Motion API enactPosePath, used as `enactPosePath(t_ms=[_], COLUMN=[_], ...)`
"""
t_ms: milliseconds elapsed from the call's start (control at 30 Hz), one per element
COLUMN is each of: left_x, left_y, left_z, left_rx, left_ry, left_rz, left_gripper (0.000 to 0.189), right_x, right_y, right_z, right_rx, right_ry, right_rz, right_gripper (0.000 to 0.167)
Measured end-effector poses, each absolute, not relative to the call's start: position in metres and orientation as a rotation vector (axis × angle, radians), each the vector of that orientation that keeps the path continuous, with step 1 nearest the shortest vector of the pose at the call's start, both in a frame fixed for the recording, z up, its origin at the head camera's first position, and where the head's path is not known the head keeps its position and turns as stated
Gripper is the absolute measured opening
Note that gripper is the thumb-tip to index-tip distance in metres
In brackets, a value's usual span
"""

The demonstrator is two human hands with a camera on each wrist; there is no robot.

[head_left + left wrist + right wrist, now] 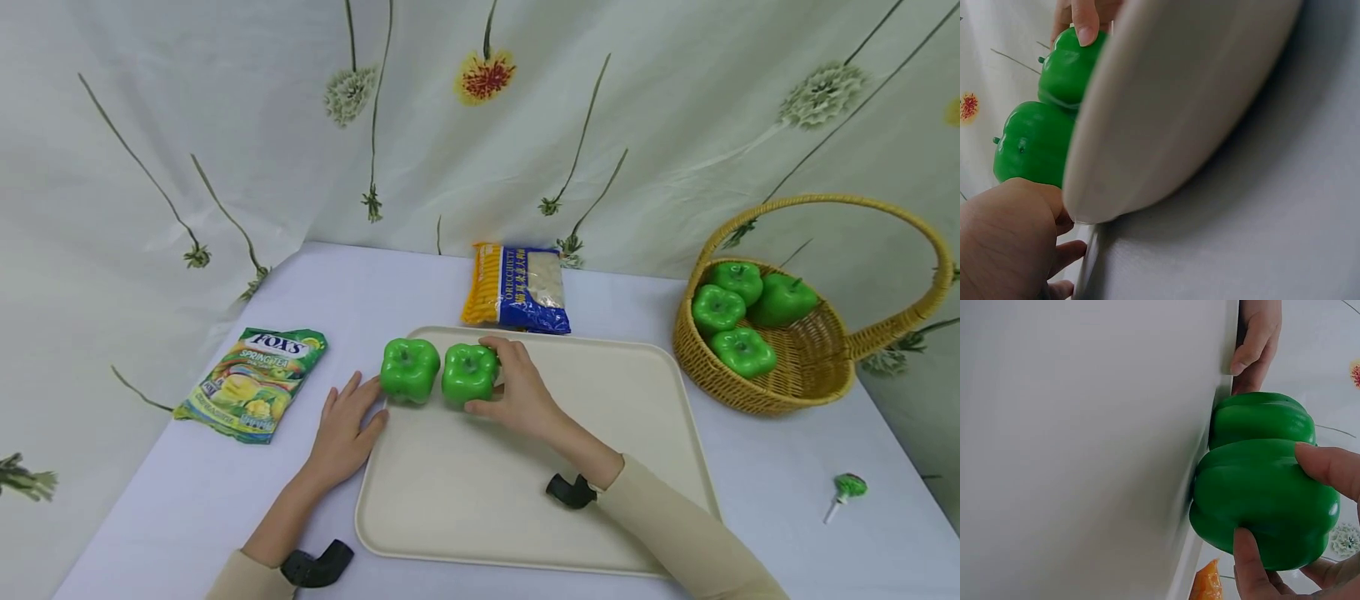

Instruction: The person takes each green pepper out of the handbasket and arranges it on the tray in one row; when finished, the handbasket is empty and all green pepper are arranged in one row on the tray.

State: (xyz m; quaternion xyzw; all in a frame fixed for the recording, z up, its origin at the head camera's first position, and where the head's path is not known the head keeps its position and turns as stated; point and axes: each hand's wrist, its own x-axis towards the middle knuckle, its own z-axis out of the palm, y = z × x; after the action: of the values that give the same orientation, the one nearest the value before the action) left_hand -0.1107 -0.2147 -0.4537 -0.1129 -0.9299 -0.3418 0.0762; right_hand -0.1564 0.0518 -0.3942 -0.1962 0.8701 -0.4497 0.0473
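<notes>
Two glossy green bell peppers are side by side at the tray's back left corner. My right hand (523, 393) grips the right-hand bell pepper (469, 373), thumb on its near side and fingers on its far side; the right wrist view shows the fingertips on this bell pepper (1266, 494). My left hand (347, 429) rests at the tray's left edge with fingers spread. Its fingertips are right by the other bell pepper (409, 371). Beneath both peppers is the cream rectangular tray (480, 483), its rim large in the left wrist view.
A wicker basket (757, 400) with a tall handle stands at the right, holding several green peppers. Behind the tray lies an orecchiette pasta bag (517, 287). A Fox's candy bag (255, 383) lies at the left, and a green lollipop (849, 486) at the right.
</notes>
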Motion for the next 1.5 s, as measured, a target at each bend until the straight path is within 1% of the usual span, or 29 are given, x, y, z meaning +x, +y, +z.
enactPosePath(t_ms=[600, 900, 1233, 1500], left_x=[-0.1109, -0.1102, -0.1107, -0.1118], left_y=[-0.2155, -0.2140, -0.2147, -0.2157], left_z=[-0.4560, -0.4539, -0.4543, -0.4581], left_rx=[-0.338, -0.347, -0.340, -0.340], left_ry=[-2.786, -2.774, -2.789, -2.791], left_rz=[-1.018, -1.010, -1.013, -1.007], left_gripper=[0.048, 0.047, 0.048, 0.048], right_x=[-0.1570, -0.1572, -0.1578, -0.1573], right_y=[0.0498, 0.0507, 0.0518, 0.0520], right_z=[-0.4017, -0.4010, -0.4013, -0.4004], right_rx=[-0.643, -0.624, -0.632, -0.618], right_ry=[2.607, 2.584, 2.567, 2.569], right_rz=[-1.445, -1.459, -1.471, -1.463], right_gripper=[0.086, 0.090, 0.088, 0.093])
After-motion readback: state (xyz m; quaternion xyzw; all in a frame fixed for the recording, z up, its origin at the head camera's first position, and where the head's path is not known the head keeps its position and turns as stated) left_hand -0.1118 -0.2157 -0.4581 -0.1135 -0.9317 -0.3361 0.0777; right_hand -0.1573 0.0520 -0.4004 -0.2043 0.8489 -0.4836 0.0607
